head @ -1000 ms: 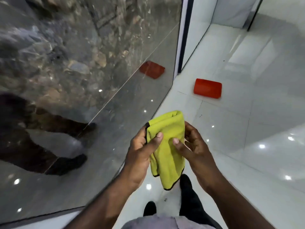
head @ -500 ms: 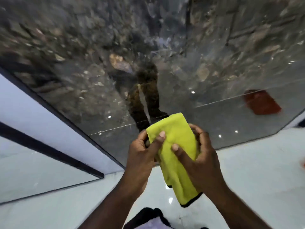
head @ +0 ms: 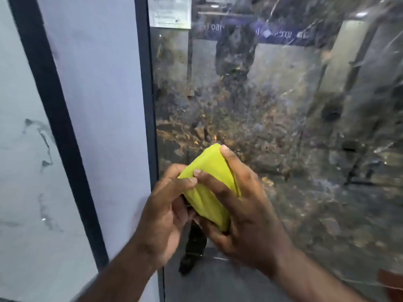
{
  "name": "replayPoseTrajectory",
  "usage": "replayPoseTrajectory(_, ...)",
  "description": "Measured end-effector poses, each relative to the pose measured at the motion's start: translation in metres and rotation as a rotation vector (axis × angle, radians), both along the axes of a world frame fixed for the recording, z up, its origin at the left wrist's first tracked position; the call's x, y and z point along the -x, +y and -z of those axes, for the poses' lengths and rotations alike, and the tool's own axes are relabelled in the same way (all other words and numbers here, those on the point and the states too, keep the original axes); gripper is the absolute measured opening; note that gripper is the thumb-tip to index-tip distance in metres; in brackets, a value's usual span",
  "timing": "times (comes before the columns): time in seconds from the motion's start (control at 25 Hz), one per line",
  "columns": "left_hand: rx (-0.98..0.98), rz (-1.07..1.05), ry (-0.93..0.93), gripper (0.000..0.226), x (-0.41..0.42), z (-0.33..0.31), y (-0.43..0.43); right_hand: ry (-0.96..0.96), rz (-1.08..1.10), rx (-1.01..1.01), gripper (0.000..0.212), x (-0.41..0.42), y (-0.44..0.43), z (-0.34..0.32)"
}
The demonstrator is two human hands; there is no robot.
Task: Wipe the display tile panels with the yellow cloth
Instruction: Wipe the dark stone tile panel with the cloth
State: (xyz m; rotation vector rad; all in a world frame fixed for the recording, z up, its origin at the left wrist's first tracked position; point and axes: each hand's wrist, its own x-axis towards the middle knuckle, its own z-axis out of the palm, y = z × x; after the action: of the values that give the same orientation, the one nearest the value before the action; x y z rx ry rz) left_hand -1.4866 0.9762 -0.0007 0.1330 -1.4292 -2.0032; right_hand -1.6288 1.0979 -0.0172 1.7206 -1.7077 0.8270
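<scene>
Left hand (head: 161, 216) and right hand (head: 246, 205) pinch the yellow cloth (head: 209, 186) before a glossy dark tile panel (head: 283, 127).

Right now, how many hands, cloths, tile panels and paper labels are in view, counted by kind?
Hands: 2, the left hand and the right hand, both gripping the cloth
Yellow cloth: 1
Tile panels: 3, the dark panel, the pale panel and the veined white panel
Paper label: 1
Total: 7
</scene>
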Motion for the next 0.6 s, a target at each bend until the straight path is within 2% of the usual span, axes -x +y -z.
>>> replayPoseTrajectory(0.12,0.19,-0.003,0.079,0.037,-0.01,-0.059,-0.067,0.175,0.03,0.03,0.084,0.011,-0.062,-0.071)
replayPoseTrajectory(0.24,0.394,-0.147,0.099,0.032,-0.004,-0.122,-0.13,0.407,0.139,0.049,0.088,0.021,-0.112,-0.155)
replayPoseTrajectory(0.36,0.609,-0.434,0.141,0.04,0.017,-0.173,-0.182,0.686,0.309,0.096,0.094,0.034,-0.149,-0.236)
replayPoseTrajectory(0.44,0.644,-0.678,0.133,0.041,0.035,-0.186,-0.216,0.827,0.408,0.115,0.095,0.043,-0.173,-0.279)
replayPoseTrajectory(0.52,0.634,-0.782,0.144,0.047,0.054,-0.186,-0.24,0.877,0.477,0.124,0.08,0.054,-0.203,-0.294)
replayPoseTrajectory(0.6,0.663,-0.816,0.146,0.062,0.07,-0.174,-0.254,0.975,0.448,0.068,0.074,0.063,-0.224,-0.282)
